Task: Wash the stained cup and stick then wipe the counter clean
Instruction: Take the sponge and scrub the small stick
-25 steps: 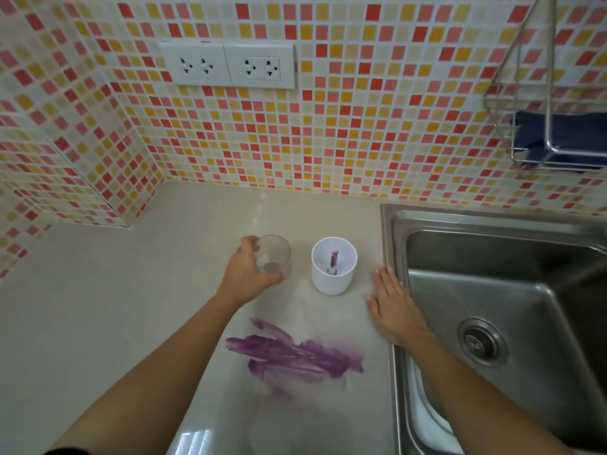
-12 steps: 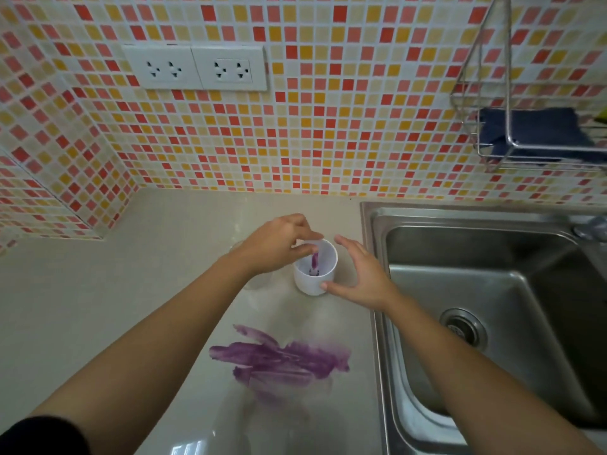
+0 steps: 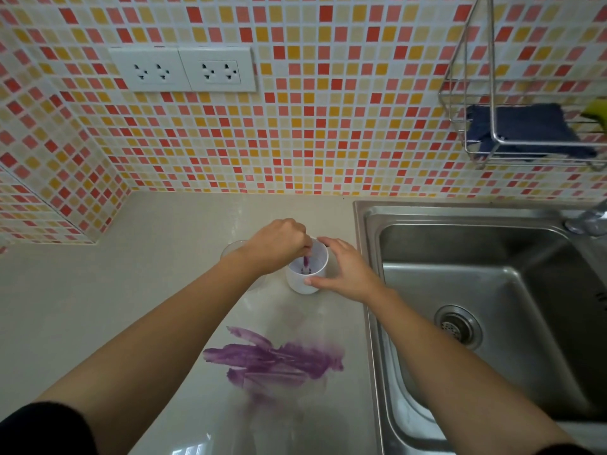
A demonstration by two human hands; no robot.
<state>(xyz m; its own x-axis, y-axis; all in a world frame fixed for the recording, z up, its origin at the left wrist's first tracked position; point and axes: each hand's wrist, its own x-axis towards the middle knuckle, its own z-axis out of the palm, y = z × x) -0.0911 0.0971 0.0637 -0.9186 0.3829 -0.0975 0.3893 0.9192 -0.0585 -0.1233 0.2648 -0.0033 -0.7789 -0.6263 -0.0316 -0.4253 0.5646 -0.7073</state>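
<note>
I count one white cup (image 3: 300,285), upright on the counter (image 3: 147,290) just left of the one sink (image 3: 460,277), and one stick (image 3: 306,261), stained purple, inside it. My left hand (image 3: 279,246) comes over the rim, grip pinching the stick's top; its long axis stands near upright. My right hand (image 3: 348,272) wraps the cup's side, grip grasping it. One purple smear (image 3: 276,359) lies nearer me.

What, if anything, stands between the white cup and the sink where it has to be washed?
Nothing visible does. Only bare beige counter and the raised rim separate the white plastic cup from the stainless steel sink; the right hand gripping the cup is on that side.
</note>
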